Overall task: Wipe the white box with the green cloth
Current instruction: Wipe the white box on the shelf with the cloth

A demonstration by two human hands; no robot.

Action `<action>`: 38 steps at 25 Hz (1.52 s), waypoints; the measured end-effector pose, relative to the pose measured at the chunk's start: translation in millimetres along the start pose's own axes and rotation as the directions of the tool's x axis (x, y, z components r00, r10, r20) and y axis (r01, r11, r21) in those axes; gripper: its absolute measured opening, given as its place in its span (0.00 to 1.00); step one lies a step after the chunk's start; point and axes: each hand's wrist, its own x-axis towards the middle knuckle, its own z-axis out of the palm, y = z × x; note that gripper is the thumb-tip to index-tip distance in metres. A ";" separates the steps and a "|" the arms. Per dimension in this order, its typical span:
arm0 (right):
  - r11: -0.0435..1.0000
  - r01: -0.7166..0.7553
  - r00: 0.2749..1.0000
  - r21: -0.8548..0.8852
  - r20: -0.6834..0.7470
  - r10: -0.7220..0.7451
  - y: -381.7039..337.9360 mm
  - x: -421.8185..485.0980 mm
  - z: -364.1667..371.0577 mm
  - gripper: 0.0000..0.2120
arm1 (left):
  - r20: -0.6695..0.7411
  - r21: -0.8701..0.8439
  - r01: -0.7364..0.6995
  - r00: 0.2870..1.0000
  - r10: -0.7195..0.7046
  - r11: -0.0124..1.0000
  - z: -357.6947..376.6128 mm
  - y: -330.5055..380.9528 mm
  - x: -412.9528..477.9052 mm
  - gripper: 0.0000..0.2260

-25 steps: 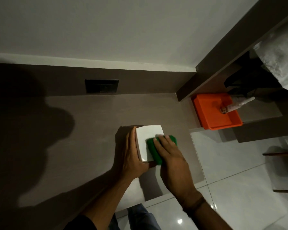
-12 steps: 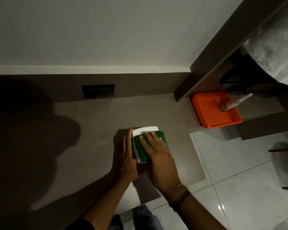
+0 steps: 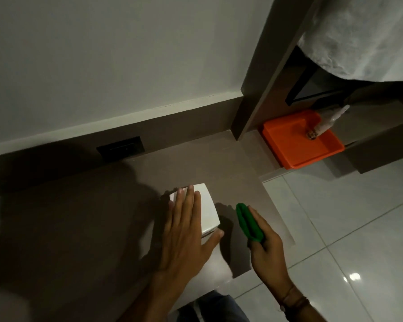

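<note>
Item: right hand (image 3: pixel 264 246), lower centre-right of the frame, closed around the green cloth (image 3: pixel 249 223), which is folded into a thick pad and now held off to the right of the box, apart from it; half a second ago this cloth was pressed flat on the box top, so the wiping stroke has ended and the cloth has lifted clear. Item: left hand (image 3: pixel 184 231), lower centre, fingers spread and flat, palm down across the left part of the white box (image 3: pixel 206 209), thumb at its near corner; it has shifted from gripping the side to lying on top. Judgement: either the top pass is finished or the box is about to be turned for another face; which one cannot be told. Item: white box, centre of frame, resting on the brown counter (image 3: pixel 219 163) near its right edge; smooth, rounded corners, exposed top plain and unmarked in this dim light. Further back, right of centre: orange tray (image 3: pixel 296 142) holding a small bottle (image 3: pixel 326 123).
</note>
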 end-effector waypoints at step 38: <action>0.819 -0.276 0.920 0.504 0.386 0.072 9.7 72.6 54.8 0.27 | 0.089 0.347 -0.006 0.996 -0.027 0.938 8.2 12.6 16.2 0.39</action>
